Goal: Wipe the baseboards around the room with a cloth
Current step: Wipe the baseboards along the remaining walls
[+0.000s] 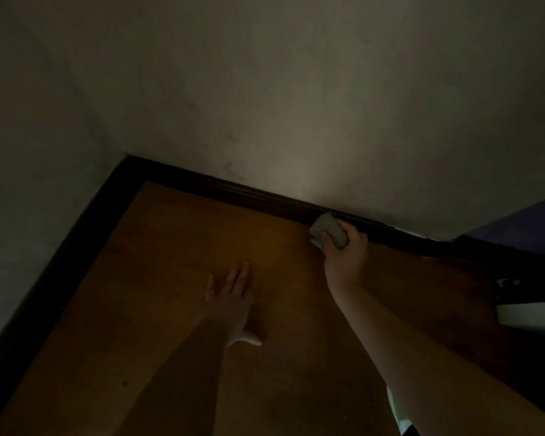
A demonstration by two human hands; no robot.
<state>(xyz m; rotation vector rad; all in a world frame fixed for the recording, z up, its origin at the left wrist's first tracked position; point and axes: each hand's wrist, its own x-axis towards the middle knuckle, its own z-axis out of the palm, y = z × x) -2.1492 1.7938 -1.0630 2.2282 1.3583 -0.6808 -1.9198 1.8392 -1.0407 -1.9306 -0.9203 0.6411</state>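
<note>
Head view: the cloth (328, 229) looks soft and light, a grey bundle that folds easily, so I judge it handles best bunched in the fist, with a pad left free in front to meet the wood. The right hand (346, 250) grips it so, fingers curled round it, and the cloth sticks out past the knuckles and touches the dark baseboard (233, 191) under the wall (296, 89). The baseboard is stiff and fixed, so it can take firm pressure. The left hand (233, 297) lies flat on the floor (170, 262), fingers straight, well apart from the cloth; it probably carries the body's weight. The corner to the left seems not yet wiped.
</note>
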